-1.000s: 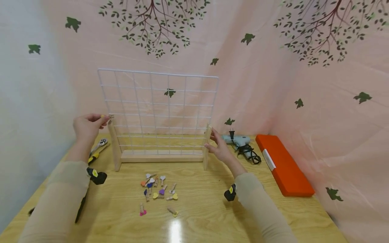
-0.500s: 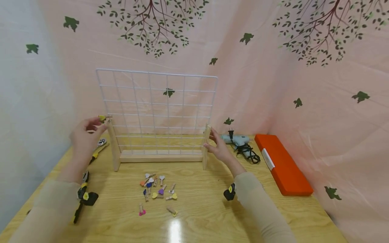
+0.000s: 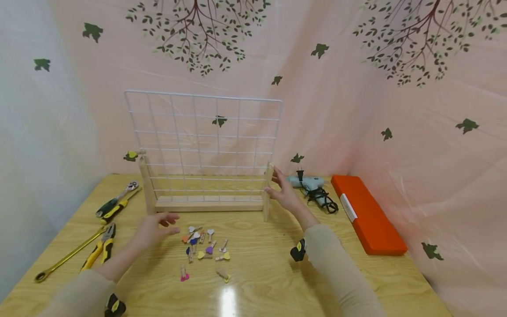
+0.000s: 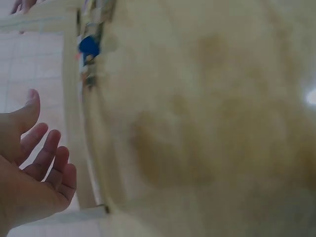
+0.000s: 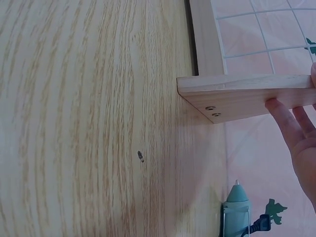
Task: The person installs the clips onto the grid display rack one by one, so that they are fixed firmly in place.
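A white wire grid (image 3: 194, 95) stands upright in a wooden stand (image 3: 210, 206) on the table. Clipped by the top of its left post is a mini clothespin with a yellow heart (image 3: 133, 154). My left hand (image 3: 152, 231) hovers in front of the left post, fingers loosely bent and holding nothing. Just right of it lie several heart-topped mini clothespins, one with a blue heart (image 3: 193, 241); the left wrist view shows this hand (image 4: 37, 180) empty too. With thumb and fingers my right hand (image 3: 287, 196) holds the stand's right post (image 5: 247, 96).
Behind my right hand lies a glue gun (image 3: 306, 182) with its black cord coiled. A red box (image 3: 370, 215) is along the right side. On the left are a ratchet (image 3: 116, 199), a yellow-handled screwdriver (image 3: 119, 207), pliers (image 3: 101, 248) and a brass-coloured wrench (image 3: 71, 254).
My left hand has let go of the yellow-heart clothespin, leaving it at the left post, and has come down and right towards the loose clothespins. The right hand has stayed on its post.
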Demonstrator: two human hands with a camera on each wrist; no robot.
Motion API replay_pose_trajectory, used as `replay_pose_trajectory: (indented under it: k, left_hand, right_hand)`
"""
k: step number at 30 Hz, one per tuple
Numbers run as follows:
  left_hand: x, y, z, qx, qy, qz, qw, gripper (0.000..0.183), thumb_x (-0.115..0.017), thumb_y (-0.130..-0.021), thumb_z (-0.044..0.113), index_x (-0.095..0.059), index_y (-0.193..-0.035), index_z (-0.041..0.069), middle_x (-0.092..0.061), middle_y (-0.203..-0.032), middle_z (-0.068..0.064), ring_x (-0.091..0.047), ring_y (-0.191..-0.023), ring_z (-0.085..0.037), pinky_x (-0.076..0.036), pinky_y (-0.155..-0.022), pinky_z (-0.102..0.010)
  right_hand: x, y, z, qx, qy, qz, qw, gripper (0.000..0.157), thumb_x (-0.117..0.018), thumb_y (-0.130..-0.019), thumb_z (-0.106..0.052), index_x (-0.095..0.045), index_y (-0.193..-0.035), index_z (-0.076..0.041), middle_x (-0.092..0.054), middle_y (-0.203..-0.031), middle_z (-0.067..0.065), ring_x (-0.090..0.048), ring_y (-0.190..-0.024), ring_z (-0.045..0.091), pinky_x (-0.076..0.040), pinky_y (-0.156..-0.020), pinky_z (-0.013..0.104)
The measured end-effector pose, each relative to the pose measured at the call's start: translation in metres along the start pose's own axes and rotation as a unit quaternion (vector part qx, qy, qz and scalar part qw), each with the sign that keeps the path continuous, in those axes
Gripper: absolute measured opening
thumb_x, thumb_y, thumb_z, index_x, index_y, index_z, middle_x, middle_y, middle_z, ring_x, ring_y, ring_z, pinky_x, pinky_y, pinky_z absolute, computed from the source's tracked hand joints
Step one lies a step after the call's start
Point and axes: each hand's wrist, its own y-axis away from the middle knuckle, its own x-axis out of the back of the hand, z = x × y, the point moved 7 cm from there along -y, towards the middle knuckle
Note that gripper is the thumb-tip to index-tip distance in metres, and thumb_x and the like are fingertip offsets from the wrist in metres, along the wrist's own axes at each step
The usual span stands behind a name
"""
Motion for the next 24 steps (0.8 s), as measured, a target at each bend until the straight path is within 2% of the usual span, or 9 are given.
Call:
replay_pose_trajectory:
  k: [3,7,17,24]
  left_hand:
    - [-0.019,0.004,-0.002,-0.011,0.011,-0.034,0.9993,0.037,-0.070,-0.075,0.030,-0.063,-0.102,0.005,-0.063,-0.089,-0.004,-0.056,-0.079,-0.016,-0.047,-0.066,-0.027]
    - [-0.032,0.007,-0.001,-0.026,0.005,-0.043,0.9987,0.028,-0.072,-0.072,0.028,-0.067,-0.090,0.008,-0.064,-0.082,0.002,-0.056,-0.075,-0.011,-0.046,-0.065,-0.023]
    - [-0.037,0.007,0.002,-0.015,-0.009,-0.065,0.9977,0.014,-0.072,-0.073,0.024,-0.067,-0.081,0.014,-0.063,-0.079,0.006,-0.055,-0.076,-0.010,-0.045,-0.069,-0.028]
    - [-0.039,0.000,0.005,-0.028,0.008,-0.096,0.9950,0.009,-0.072,-0.072,0.013,-0.064,-0.075,0.012,-0.059,-0.070,0.005,-0.050,-0.064,-0.008,-0.042,-0.056,-0.022]
  right_hand:
    - [-0.002,0.001,0.000,0.001,-0.004,-0.001,1.000,0.074,-0.055,-0.087,-0.008,-0.008,-0.144,-0.018,-0.026,-0.139,0.016,-0.025,-0.130,0.033,-0.047,-0.079,0.047]
    - [-0.004,0.002,0.001,0.000,-0.015,-0.006,1.000,0.074,-0.054,-0.087,-0.005,-0.008,-0.144,-0.016,-0.025,-0.139,0.018,-0.024,-0.130,0.035,-0.045,-0.081,0.052]
    - [-0.006,0.002,0.000,-0.008,0.001,-0.004,1.000,0.074,-0.055,-0.087,-0.008,-0.008,-0.144,-0.018,-0.025,-0.140,0.017,-0.025,-0.130,0.033,-0.046,-0.080,0.050]
    - [0.000,0.001,-0.001,-0.001,0.004,0.000,1.000,0.074,-0.054,-0.088,-0.007,-0.008,-0.144,-0.019,-0.024,-0.140,0.016,-0.024,-0.130,0.033,-0.047,-0.080,0.047]
